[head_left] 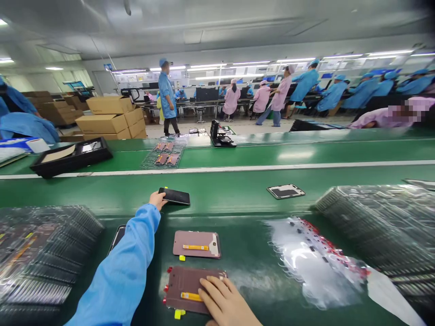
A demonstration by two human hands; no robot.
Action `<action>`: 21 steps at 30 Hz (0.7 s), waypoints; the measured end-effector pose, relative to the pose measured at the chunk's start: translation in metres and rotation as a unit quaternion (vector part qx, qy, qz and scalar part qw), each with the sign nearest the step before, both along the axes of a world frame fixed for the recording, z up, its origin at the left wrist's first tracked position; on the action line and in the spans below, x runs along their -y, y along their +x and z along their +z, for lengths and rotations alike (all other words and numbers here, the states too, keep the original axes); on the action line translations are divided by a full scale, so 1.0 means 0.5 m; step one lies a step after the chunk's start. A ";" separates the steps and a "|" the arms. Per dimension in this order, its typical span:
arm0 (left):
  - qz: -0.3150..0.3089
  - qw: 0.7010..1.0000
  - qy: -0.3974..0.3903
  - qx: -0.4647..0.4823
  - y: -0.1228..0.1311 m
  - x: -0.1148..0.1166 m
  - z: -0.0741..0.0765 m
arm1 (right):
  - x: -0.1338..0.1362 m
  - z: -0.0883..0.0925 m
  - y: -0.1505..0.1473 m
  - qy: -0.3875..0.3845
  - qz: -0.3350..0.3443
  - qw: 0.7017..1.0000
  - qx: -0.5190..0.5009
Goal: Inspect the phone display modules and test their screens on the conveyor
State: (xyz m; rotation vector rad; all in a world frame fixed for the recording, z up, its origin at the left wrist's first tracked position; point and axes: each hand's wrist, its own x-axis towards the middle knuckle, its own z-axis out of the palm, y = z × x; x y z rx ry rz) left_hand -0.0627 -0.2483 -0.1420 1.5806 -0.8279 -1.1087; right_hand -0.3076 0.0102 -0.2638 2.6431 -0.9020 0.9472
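Two bare hands work well apart: the left hand (159, 199) is closed on one black screen (175, 196) by its left end, over the green belt (231, 192); whether the screen touches the belt cannot be told. The right hand (226, 296) lies with fingers spread across the right end of the near brown panel (181, 280), not gripping it. The black screen lies forward and left of the right hand, its long axis nearly left to right. Between the hands lies the far brown panel (195, 238), its long axis likewise left to right; the right hand is nearer to it.

Counted: two brown panels close by, each with one orange strip (190, 296) and one yellow tab (182, 258); three red tabs (166, 288) along the near panel's left edge; one white-edged panel (286, 191) on the belt; one dark panel (117, 236) partly behind the blue sleeve (124, 262); two stacks of clear trays, left (47, 253) and right (384, 226); one heap of clear films (312, 265), sheets too overlapped to count.
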 end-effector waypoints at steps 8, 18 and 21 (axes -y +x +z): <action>-0.004 0.987 -0.089 0.136 0.021 -0.095 -0.023 | 0.006 0.033 -0.011 -0.080 0.008 0.992 0.096; -0.338 0.933 -0.062 -0.110 -0.158 -0.409 -0.066 | 0.026 0.141 -0.026 -0.075 -0.163 0.978 0.110; -0.205 0.967 -0.026 -0.152 -0.195 -0.435 -0.064 | 0.025 0.165 -0.017 -0.039 -0.107 0.991 0.076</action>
